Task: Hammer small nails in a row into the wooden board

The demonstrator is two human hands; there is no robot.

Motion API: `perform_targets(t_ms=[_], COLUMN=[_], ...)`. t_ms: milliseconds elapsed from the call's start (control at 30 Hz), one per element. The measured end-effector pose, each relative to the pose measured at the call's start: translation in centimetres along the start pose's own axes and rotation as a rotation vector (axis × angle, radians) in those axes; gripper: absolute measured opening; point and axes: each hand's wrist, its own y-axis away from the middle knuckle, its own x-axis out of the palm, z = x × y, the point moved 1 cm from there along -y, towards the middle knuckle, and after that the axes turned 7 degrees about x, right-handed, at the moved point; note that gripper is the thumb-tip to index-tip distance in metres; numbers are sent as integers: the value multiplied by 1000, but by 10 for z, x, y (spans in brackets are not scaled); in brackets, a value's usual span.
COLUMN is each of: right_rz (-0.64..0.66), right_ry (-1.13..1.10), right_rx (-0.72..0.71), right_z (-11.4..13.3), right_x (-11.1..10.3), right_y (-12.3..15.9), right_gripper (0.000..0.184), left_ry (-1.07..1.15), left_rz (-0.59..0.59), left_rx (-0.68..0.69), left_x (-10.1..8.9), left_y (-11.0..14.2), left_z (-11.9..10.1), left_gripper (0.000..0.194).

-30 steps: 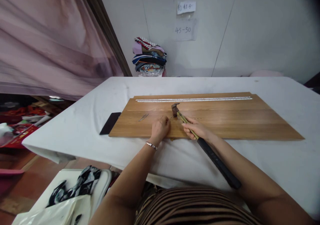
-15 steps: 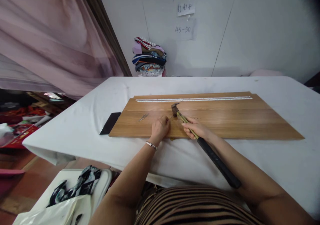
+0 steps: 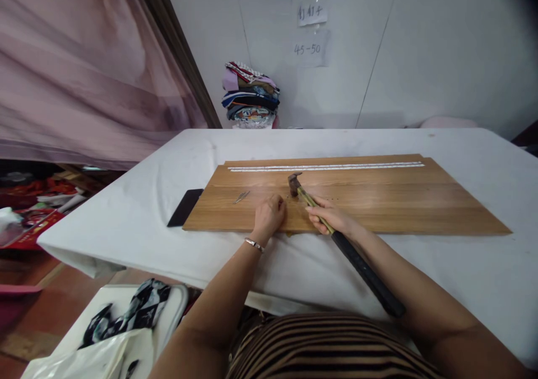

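My right hand point(image 3: 330, 213) is wrapped round the upper handle of a claw hammer point(image 3: 363, 269). Its rusty head is over the wooden board point(image 3: 399, 199), and the black grip slants back toward my body. Just left of the hammer head, my left hand point(image 3: 269, 213) rests on the board with fingers curled closed; whatever they hold, if anything, is hidden. A few small dark spots, perhaps nail heads or holes, dot the wood by the hammer. Several thin nails point(image 3: 242, 197) lie in a small bunch to the left of my left hand.
Two white measuring strips point(image 3: 328, 167) run along the board's far side. A black flat object point(image 3: 185, 207) lies at its left end on the white-covered table point(image 3: 138, 199). Folded clothes point(image 3: 251, 96) are stacked by the wall. A white stool point(image 3: 113, 312) with cloth stands lower left.
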Motion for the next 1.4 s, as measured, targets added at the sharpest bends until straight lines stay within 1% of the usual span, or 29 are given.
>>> perform_targets(t_ms=[267,500,700,1067,1233,1400], right_rz=[4,3,0,6,11,7], right_ry=[16,8,7,2,16,11], right_rx=[-1,-6,3,16,-7,-3], right_z=[1,1,3,2,0,1], right_x=[1,0,1,0,-1,0], right_y=[1,1,2,2,1,1], right_gripper=[58,64,59,65,61,61], left_ry=[-3,4,0,-8,-1,5], left_rz=[3,5,0,20,15,6], left_rx=[-6,-2,-2,-4,-5,3], left_x=[1,1,0,-1,1,0], left_y=[0,0,0,0,1,1], left_z=[1,1,0,-2,0,-1], left_gripper=[17,18,16,17,18,16])
